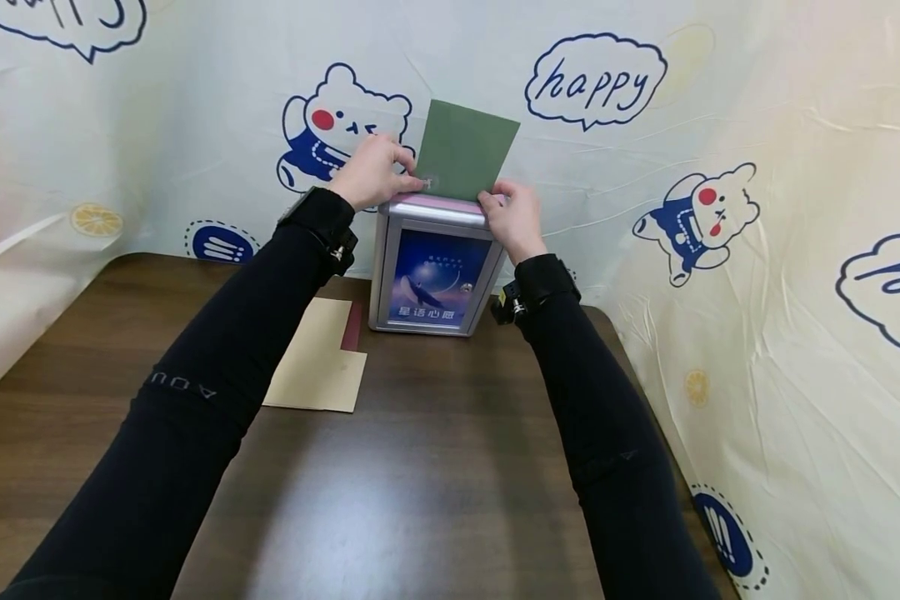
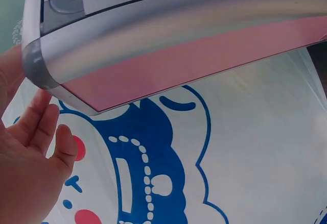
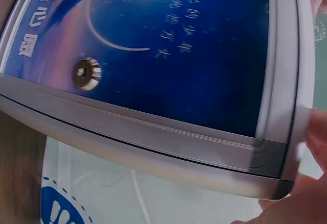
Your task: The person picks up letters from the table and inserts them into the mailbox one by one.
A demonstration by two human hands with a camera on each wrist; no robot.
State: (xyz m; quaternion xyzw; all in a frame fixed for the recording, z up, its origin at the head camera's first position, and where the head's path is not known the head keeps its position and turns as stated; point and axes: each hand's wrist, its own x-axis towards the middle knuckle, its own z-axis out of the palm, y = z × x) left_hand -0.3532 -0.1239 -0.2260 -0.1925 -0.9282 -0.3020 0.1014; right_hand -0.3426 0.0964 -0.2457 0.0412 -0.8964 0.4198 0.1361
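A flat green paper card [image 1: 467,150], with a small pale print near its lower left corner, stands upright over the top of a metal-framed box [image 1: 440,279]. The box has pink sides and a blue front panel with Chinese lettering, a whale picture and a round lock [image 3: 87,73]. At the card's lower left, my left hand [image 1: 373,171] pinches it between thumb and fingers. My right hand [image 1: 515,218] pinches the lower right corner, its fingers right at the box's top edge. The card's bottom edge meets the box top, where my fingers partly hide it.
On the brown table [image 1: 420,467], left of the box, lie beige papers [image 1: 322,375] with a dark red one [image 1: 352,327] partly under them. My left sleeve covers part of this pile. Behind the box hangs a pale cloth [image 1: 570,175] printed with bears.
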